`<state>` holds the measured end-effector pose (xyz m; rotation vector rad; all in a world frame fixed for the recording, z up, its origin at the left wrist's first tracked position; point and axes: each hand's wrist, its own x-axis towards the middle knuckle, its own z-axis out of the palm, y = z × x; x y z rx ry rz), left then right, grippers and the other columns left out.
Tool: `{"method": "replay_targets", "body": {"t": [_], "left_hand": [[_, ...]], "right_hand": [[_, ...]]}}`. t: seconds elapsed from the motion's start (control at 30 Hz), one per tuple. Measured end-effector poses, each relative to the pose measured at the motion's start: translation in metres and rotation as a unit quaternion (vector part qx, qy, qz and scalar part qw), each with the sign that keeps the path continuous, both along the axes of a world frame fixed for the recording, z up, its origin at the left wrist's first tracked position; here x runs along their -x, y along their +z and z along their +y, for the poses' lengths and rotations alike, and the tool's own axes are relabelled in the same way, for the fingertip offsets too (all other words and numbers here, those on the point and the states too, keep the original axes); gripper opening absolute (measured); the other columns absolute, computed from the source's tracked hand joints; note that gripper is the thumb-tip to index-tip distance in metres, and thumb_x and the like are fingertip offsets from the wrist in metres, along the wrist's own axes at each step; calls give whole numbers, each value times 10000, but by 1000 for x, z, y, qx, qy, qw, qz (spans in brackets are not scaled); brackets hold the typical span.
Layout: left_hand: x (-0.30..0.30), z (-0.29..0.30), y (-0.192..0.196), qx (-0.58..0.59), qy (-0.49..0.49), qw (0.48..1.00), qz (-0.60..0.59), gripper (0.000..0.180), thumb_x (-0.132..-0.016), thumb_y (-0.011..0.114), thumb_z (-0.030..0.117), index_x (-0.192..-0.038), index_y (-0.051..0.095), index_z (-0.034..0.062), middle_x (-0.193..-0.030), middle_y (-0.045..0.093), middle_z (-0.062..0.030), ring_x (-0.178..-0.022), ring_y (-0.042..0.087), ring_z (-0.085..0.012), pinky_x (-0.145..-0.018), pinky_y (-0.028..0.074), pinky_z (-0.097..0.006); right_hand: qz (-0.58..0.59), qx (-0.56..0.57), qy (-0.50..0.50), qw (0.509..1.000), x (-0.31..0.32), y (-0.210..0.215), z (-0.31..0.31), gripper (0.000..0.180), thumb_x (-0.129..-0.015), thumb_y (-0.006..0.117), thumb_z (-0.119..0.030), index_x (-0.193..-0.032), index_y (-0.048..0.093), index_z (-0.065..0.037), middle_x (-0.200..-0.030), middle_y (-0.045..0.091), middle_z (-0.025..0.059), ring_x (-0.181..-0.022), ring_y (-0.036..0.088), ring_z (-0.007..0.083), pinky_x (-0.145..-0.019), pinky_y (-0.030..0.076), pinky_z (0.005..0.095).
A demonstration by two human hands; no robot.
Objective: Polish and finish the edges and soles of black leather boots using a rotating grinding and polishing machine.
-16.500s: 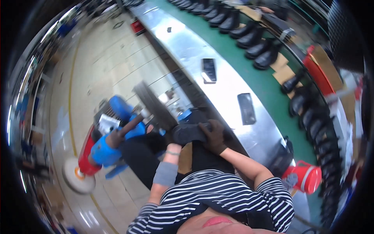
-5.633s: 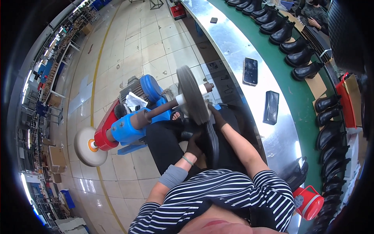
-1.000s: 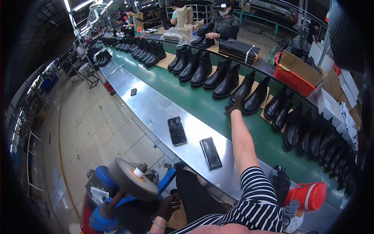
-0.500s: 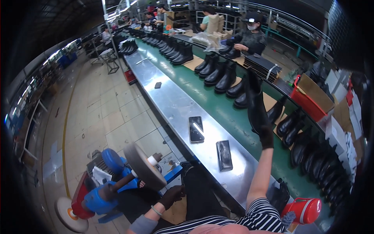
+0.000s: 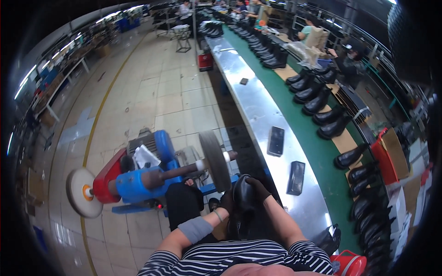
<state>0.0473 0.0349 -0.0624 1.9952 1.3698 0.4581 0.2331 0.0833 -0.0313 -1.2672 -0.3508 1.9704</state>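
A black leather boot [image 5: 244, 195] is between my two dark-gloved hands, over my lap, with its rounded toe up. My left hand [image 5: 227, 202] grips its left side and my right hand [image 5: 259, 187] wraps its upper right side. Just ahead and to the left of the boot stands a dark grinding or buffing wheel [image 5: 214, 161] on the shaft of a blue and red machine [image 5: 138, 183]. A small gap seems to separate wheel and boot. The lower part of the boot is dark and hard to make out.
To my right runs a metal ledge [image 5: 251, 99] with a phone [image 5: 276, 141] and a black oblong block [image 5: 296, 177]. Beyond it, a green conveyor [image 5: 317, 184] carries rows of black boots [image 5: 317, 103]. A pale wheel [image 5: 83, 193] is at the machine's left end. A co-worker [image 5: 352, 62] stands across the line.
My right hand has brought the boot from above the conveyor down to my lap. My left hand has closed on it too. The view has swung left.
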Motion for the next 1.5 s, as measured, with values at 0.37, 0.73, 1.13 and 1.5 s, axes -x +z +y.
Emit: {"method": "replay_targets", "body": {"t": [0.37, 0.73, 1.13, 1.5], "left_hand": [[40, 12, -48, 22, 177, 921, -346, 362, -936, 488, 340, -1153, 572, 63, -1127, 606, -151, -1008, 601, -274, -854, 472, -379], [35, 31, -55, 191, 191, 962, -29, 399, -925, 547, 274, -1231, 516, 21, -1197, 590, -139, -1126, 552, -221, -939, 438, -337], [63, 19, -75, 53, 200, 953, -223, 346, -941, 507, 243, -1205, 535, 21, -1174, 604, -132, -1097, 567, -232, -928, 447, -337], [40, 28, -99, 46, 180, 944, -274, 344, -945, 495, 247, -1203, 538, 25, -1168, 605, -132, -1088, 570, -238, -927, 446, -333]], "right_hand": [[273, -35, 138, 951, 64, -33, 41, 477, -949, 494, -339, -1325, 472, -47, -1267, 556, 146, -1166, 536, 257, -1007, 406, 371], [373, -150, 15, 916, 29, -4, 12, 847, -874, 407, -650, -1467, 226, -74, -1376, 427, 225, -1279, 411, 328, -1091, 286, 424], [180, -162, 167, 956, 79, -45, 59, 766, -914, 370, -612, -1428, 306, -47, -1388, 429, 199, -1274, 424, 305, -1078, 309, 416], [835, 461, -219, 207, 34, -58, 53, 486, -938, 349, -479, -1375, 400, -273, -1467, 343, -47, -1368, 282, 194, -1089, 117, 552]]}}
